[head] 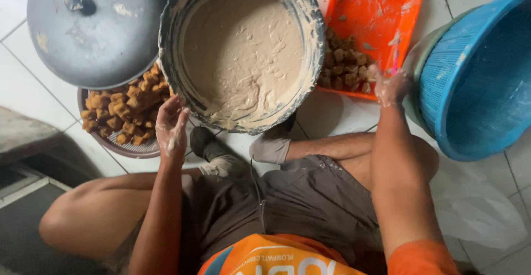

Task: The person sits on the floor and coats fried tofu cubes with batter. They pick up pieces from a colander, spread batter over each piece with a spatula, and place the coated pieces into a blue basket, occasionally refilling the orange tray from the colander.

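The person sits on the tiled floor, hands well apart and both smeared with batter. The left hand [171, 124] hovers open-fingered, holding nothing, beside a round tray of fried brown chunks [123, 114]. The right hand [390, 86] reaches the orange tray [381, 9] of brown cubes [345, 65]; its grip I cannot tell. Between them sits the big batter bowl [241, 51], beyond left a grey lid [94, 29].

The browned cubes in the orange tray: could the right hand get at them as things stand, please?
Probably yes. The right hand hovers at the near edge of the orange tray, right beside the browned cubes. Nothing lies between them; the batter bowl and blue basket sit off to the sides.
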The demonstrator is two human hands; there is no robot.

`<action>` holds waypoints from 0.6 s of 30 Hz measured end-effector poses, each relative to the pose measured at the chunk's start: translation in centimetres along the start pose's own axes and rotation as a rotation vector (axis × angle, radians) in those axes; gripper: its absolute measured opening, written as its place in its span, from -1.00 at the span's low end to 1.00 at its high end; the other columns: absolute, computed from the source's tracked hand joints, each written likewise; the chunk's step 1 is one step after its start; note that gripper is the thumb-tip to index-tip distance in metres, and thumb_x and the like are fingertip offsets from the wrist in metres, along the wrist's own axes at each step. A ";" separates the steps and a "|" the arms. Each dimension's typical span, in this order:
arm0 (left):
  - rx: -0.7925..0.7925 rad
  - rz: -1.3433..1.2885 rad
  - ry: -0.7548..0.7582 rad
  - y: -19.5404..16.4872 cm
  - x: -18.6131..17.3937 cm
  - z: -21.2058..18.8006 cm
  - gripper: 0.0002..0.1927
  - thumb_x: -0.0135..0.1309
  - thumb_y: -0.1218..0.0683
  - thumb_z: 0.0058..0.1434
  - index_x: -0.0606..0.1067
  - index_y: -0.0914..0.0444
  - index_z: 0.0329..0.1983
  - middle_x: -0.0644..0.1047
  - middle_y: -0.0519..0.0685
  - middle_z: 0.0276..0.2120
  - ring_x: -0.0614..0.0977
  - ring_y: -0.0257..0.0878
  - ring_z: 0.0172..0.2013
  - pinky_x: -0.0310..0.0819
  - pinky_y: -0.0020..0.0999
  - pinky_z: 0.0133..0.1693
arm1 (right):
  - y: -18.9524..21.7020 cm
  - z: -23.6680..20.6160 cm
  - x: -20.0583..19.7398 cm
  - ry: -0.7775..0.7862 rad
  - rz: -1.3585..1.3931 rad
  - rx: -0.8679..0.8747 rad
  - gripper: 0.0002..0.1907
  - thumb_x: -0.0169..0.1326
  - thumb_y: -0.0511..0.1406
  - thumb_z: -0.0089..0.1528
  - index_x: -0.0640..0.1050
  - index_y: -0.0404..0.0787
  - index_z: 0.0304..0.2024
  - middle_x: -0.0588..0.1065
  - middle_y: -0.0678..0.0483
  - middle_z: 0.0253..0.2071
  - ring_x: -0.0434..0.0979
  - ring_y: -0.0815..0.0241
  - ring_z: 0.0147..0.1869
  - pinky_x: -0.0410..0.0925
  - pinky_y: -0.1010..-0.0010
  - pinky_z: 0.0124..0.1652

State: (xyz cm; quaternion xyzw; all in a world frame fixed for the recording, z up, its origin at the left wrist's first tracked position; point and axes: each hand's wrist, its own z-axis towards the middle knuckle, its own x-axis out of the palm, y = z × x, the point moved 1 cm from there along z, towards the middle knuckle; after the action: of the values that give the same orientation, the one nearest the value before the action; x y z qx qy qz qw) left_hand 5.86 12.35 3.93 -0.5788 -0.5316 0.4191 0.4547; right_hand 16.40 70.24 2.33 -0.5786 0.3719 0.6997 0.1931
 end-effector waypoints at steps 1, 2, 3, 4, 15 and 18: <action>-0.059 -0.067 -0.044 0.8 -0.3 0.3 -0.58 0.14 0.24 0.41 0.40 0.33 0.31 0.51 0.00 0.05 0.50 -0.26 0.02 0.40 -0.38 0.08 | 0.6 0.0 -0.2 -0.028 0.114 -0.038 -0.39 0.38 0.08 0.28 0.60 -0.39 -0.31 0.52 -0.10 -0.43 0.57 -0.09 -0.33 0.40 0.11 -0.26; -0.117 -0.135 -0.094 1.7 -0.7 0.7 -0.59 0.14 0.23 0.43 0.41 0.34 0.31 0.49 -0.02 0.02 0.47 -0.26 -0.05 0.36 -0.38 -0.02 | 1.7 0.1 -0.4 -0.052 0.230 -0.080 -0.42 0.32 0.06 0.37 0.61 -0.37 -0.30 0.52 -0.03 -0.44 0.57 0.00 -0.35 0.40 0.17 -0.27; -0.172 -0.201 -0.152 2.4 -1.3 1.1 -0.61 0.14 0.22 0.44 0.43 0.34 0.31 0.48 -0.03 -0.01 0.44 -0.27 -0.13 0.33 -0.39 -0.11 | 3.0 0.0 -0.6 0.073 0.461 0.006 -0.45 0.20 0.06 0.42 0.62 -0.35 -0.23 0.42 0.06 -0.47 0.43 0.12 -0.41 0.28 0.25 -0.35; -0.121 -0.221 -0.211 3.1 -1.9 1.8 -0.60 0.14 0.23 0.42 0.42 0.33 0.30 0.50 -0.03 -0.01 0.49 -0.27 -0.08 0.38 -0.39 -0.03 | 4.6 -0.5 -0.9 0.206 0.690 0.096 -0.46 0.08 0.05 0.47 0.63 -0.32 -0.15 0.31 0.15 -0.51 0.29 0.23 -0.47 0.16 0.32 -0.43; -0.188 0.711 -0.372 6.9 -6.4 3.2 -0.50 0.30 0.05 0.14 0.50 0.27 0.13 0.59 0.18 0.00 0.61 0.02 0.03 0.48 -0.17 0.10 | 20.9 -10.9 4.6 0.763 -0.024 -0.605 -0.72 -0.04 -0.27 0.31 0.60 -0.26 -0.05 0.53 -0.26 -0.32 0.61 -0.32 -0.23 0.44 0.02 -0.24; -0.110 0.923 -0.259 6.9 -7.2 2.5 -0.48 0.29 0.03 0.11 0.50 0.29 0.12 0.57 0.28 -0.01 0.57 0.19 0.04 0.45 -0.04 0.10 | 21.6 -12.9 7.8 0.674 -0.227 -0.785 -0.71 -0.08 -0.34 0.30 0.61 -0.24 -0.04 0.56 -0.27 -0.26 0.61 -0.32 -0.21 0.45 -0.05 -0.24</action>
State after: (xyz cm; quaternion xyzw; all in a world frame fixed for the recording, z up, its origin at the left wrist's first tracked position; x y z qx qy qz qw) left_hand 4.46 5.27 -3.30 -0.7204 -0.2926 0.6173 0.1199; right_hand 7.88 45.41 0.60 -0.8368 0.0586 0.5362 -0.0938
